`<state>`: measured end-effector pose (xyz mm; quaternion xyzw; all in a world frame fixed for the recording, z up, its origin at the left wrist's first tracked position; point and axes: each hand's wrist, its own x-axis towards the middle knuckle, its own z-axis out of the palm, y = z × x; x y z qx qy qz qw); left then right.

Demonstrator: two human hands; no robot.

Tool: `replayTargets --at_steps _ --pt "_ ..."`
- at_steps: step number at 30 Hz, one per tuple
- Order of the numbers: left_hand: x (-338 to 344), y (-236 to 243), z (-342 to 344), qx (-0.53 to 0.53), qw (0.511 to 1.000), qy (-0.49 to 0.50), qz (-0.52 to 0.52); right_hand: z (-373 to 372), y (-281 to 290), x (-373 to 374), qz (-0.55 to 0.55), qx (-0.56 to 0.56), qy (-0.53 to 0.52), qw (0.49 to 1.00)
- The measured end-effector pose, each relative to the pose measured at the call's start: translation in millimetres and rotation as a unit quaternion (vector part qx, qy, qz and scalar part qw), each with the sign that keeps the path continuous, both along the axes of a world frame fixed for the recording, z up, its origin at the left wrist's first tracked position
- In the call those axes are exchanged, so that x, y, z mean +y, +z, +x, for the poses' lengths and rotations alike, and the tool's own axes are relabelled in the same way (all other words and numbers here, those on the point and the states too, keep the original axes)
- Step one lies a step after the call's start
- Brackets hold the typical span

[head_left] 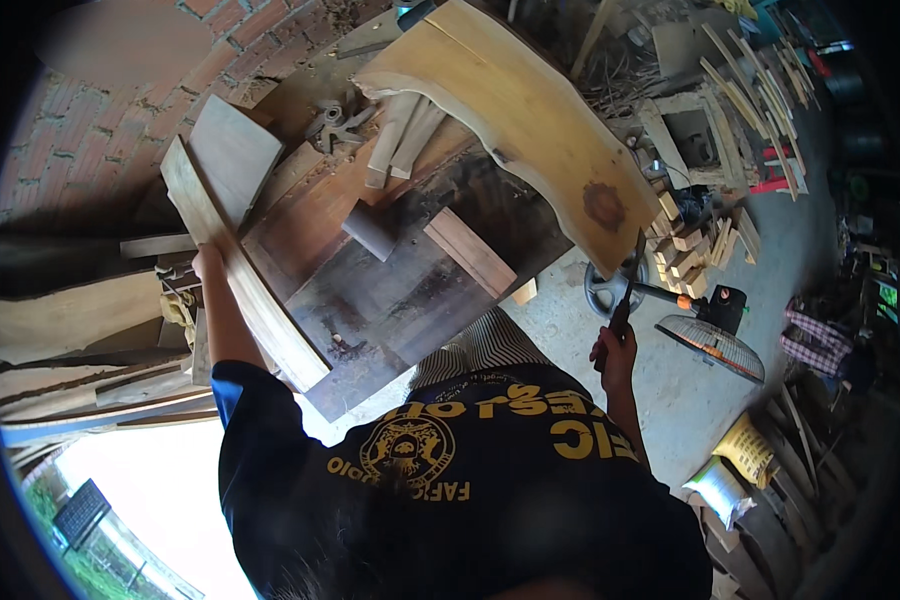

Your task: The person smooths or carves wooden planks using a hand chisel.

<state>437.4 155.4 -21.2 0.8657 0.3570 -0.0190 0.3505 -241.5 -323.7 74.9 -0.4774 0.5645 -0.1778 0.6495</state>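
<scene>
My left hand (210, 262) grips the outer edge of a long, pale wooden plank (250, 290) lying along the left side of the dark worktable (365, 335). My right hand (613, 352) holds a long, narrow dark tool (627, 285), raised beside the table's right end; I cannot make out exactly what it is. On the table lie a short reddish board (469, 250), a small dark grey block (368, 229) and two short planks (402, 135). A pale panel (232, 152) sits behind the long plank. A large live-edge slab (515, 110) spans the far right of the table.
A fan (705, 348) and a handwheel (598, 298) stand right of me, near stacked offcuts (690, 260). A person in a checked shirt (812, 338) is farther right, with sacks (745, 445) nearer. Boards (80, 315) are piled left, below a brick wall (90, 130).
</scene>
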Motion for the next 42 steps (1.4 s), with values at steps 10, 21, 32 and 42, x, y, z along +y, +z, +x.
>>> replayTargets --at_steps 10,21,32,42 --pt "-410 82 -237 -0.137 0.827 -0.471 -0.273 10 -59 -110 -0.067 -0.071 -0.086 0.992" --pt "-551 28 -300 0.119 0.746 -0.112 -0.645 56 -71 -152 0.064 -0.174 -0.191 0.964" --pt "-477 104 -304 -0.145 0.780 -0.233 -0.562 51 -10 -34 -0.005 -0.239 -0.102 0.966" --pt "-257 100 -297 -0.187 0.883 -0.131 -0.410 23 3 57 0.206 -0.312 -0.058 0.926"
